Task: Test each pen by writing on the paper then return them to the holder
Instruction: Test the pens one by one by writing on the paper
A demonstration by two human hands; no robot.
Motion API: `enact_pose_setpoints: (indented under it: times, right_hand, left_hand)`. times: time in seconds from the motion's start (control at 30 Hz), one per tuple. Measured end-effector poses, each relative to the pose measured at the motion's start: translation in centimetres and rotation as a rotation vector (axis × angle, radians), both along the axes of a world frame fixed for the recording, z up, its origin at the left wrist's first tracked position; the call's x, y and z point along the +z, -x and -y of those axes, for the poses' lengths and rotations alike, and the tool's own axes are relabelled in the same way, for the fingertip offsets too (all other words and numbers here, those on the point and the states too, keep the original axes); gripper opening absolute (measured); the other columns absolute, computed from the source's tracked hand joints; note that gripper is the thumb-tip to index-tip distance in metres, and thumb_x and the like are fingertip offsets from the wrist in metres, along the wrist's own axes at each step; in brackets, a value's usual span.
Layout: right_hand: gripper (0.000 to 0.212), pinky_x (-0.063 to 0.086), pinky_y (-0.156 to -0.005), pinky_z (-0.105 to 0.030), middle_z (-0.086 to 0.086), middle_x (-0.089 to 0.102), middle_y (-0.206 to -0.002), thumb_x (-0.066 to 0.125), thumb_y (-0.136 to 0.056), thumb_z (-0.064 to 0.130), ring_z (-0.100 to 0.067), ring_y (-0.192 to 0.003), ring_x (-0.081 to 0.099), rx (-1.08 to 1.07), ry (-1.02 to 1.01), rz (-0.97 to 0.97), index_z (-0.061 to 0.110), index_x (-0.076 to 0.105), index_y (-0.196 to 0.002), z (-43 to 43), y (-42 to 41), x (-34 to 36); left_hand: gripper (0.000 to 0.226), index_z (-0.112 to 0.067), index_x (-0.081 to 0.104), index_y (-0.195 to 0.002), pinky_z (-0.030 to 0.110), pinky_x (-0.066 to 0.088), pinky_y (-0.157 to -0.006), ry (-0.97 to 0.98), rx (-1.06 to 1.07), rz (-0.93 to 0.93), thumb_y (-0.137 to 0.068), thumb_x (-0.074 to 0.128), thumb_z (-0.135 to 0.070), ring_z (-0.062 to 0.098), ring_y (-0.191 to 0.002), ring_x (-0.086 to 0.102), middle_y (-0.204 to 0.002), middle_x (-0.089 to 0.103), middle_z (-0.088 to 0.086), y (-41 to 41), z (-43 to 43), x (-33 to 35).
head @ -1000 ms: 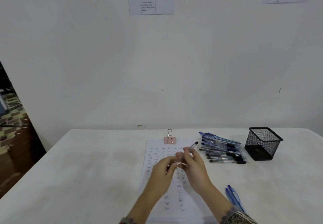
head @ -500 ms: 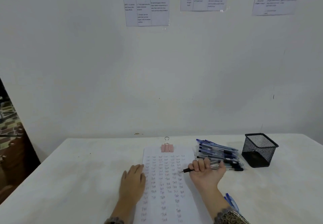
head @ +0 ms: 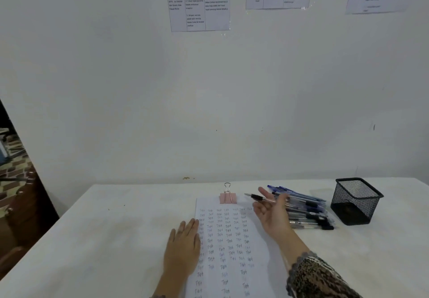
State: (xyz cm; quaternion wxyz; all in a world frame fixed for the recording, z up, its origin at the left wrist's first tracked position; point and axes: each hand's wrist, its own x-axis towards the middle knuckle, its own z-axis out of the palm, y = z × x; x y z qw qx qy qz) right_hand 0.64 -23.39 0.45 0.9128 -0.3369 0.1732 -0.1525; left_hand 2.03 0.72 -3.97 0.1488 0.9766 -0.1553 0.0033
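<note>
Two hands show in our view. Our left hand [head: 183, 249] lies flat, palm down, with the fingers straight and pressed together. Their tips rest on the left edge of the paper [head: 234, 276], and the rest of the hand is on the white table [head: 92, 239].

Our right hand [head: 271, 216] is raised above the sheet's upper right corner, palm turned up and to the left. Its fingers [head: 264, 193] are nearly straight and loosely spread. The pen [head: 256, 196] lies across them, and the thumb seems to be laid over the barrel, so we hold it in a light pinch between thumb and fingers. The writing tip sticks out to the left of the fingertips, clear of the paper as far as we can tell.

Just left of that tip, a pink binder clip [head: 228, 198] grips the top edge of the sheet. Below the right fingers and to the right of the left fingertips, the paper is covered in rows of short handwritten test words.

Just behind the right hand, on the side away from the fingertips, a pile of pens [head: 306, 211] lies on the table, mostly blue and clear with dark caps. Beyond the pile, well apart from the fingers, the black mesh holder [head: 355, 202] stands upright.

A patterned sleeve [head: 322, 279] covers our right forearm. Above the fingers, printed sheets [head: 199, 2] hang on the white wall.
</note>
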Motion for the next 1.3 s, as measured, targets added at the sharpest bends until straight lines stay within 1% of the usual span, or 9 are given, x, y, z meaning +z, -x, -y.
enact_pose_setpoints:
  times: [0.07,0.13,0.23,0.43,0.57,0.73,0.93,1.03,1.3]
  right_hand:
    - [0.046,0.058,-0.056,-0.023,-0.014,0.070,-0.072,0.037,-0.097,0.040,-0.017,-0.060,0.070,0.059,0.096,-0.022,0.002,0.061,-0.089,-0.2,-0.3,0.1]
    - [0.007,0.057,-0.057,-0.019,-0.015,0.068,-0.075,0.056,-0.090,0.004,-0.017,-0.062,0.070,0.086,0.239,-0.038,0.001,0.056,-0.084,-0.1,-0.6,-0.1]
    - [0.023,0.049,-0.046,-0.017,-0.014,0.058,-0.064,0.057,-0.081,-0.018,-0.021,-0.050,0.059,0.073,0.541,-0.076,0.004,0.050,-0.076,0.4,-1.2,-0.8]
    - [0.053,0.019,-0.051,-0.019,0.001,0.020,-0.056,0.046,-0.074,-0.025,-0.008,-0.051,0.018,-0.065,0.794,-0.104,0.020,0.021,-0.058,0.4,-2.0,-2.5]
    - [0.054,0.018,-0.048,-0.016,0.005,0.020,-0.054,0.044,-0.073,-0.026,-0.003,-0.046,0.016,-0.048,0.834,-0.085,0.020,0.020,-0.059,0.1,-1.9,-2.4]
    - [0.051,0.021,-0.045,-0.012,0.000,0.022,-0.056,0.045,-0.073,-0.025,-0.001,-0.043,0.020,-0.049,0.904,-0.094,0.018,0.023,-0.058,-0.1,-2.0,-2.6]
    - [0.050,0.021,-0.055,-0.022,-0.002,0.024,-0.061,0.048,-0.072,-0.024,-0.008,-0.053,0.024,-0.033,0.941,-0.099,0.016,0.025,-0.055,-0.3,-2.0,-2.6]
    - [0.051,0.023,-0.048,-0.013,-0.001,0.024,-0.060,0.046,-0.073,-0.025,-0.002,-0.047,0.023,-0.051,0.937,-0.091,0.018,0.025,-0.055,-0.4,-1.9,-2.3]
    - [0.050,0.023,-0.052,-0.018,0.000,0.024,-0.059,0.049,-0.074,-0.023,-0.004,-0.048,0.024,-0.073,0.913,-0.116,0.018,0.025,-0.056,-0.3,-1.9,-2.5]
  left_hand:
    - [0.054,-0.027,0.006,-0.147,0.029,-0.002,-0.116,0.004,0.006,0.005,-0.095,0.002,-0.038,0.008,-0.143,0.000,-0.155,0.007,-0.015,0.0,0.0,0.0]
    - [0.066,-0.028,0.009,-0.147,0.027,-0.002,-0.115,0.023,0.006,0.024,-0.085,-0.009,-0.044,0.006,-0.143,0.001,-0.154,0.009,-0.017,0.0,0.0,-0.1]
    - [0.093,-0.029,0.014,-0.146,0.024,-0.002,-0.114,0.041,0.016,0.062,-0.062,-0.022,-0.048,0.006,-0.143,0.005,-0.153,0.013,-0.018,-0.4,-0.1,-0.7]
    - [0.091,-0.029,0.016,-0.146,0.025,-0.001,-0.114,0.067,0.012,0.079,-0.064,-0.020,-0.048,0.006,-0.143,0.007,-0.152,0.015,-0.018,-0.5,-0.2,-0.9]
    - [0.061,-0.030,0.015,-0.146,0.026,-0.001,-0.115,0.078,0.026,0.050,-0.087,-0.001,-0.039,0.004,-0.143,0.005,-0.153,0.014,-0.019,-0.2,0.0,-0.4]
    - [0.067,-0.030,0.016,-0.145,0.027,0.000,-0.116,0.089,0.029,0.037,-0.081,0.001,-0.038,0.004,-0.143,0.005,-0.152,0.015,-0.018,-0.1,0.1,-0.4]
    - [0.046,-0.030,0.016,-0.145,0.027,-0.001,-0.116,0.122,0.029,0.043,-0.100,0.019,-0.030,0.004,-0.143,0.005,-0.153,0.015,-0.018,0.0,0.0,-0.2]
    - [0.046,-0.031,0.017,-0.145,0.026,-0.002,-0.115,0.131,0.030,0.043,-0.099,0.018,-0.031,0.004,-0.142,0.005,-0.153,0.015,-0.018,0.1,0.0,-0.2]
    - [0.046,-0.031,0.018,-0.145,0.026,-0.002,-0.115,0.160,0.032,0.060,-0.099,0.019,-0.030,0.004,-0.142,0.006,-0.152,0.016,-0.018,0.1,0.0,-0.2]
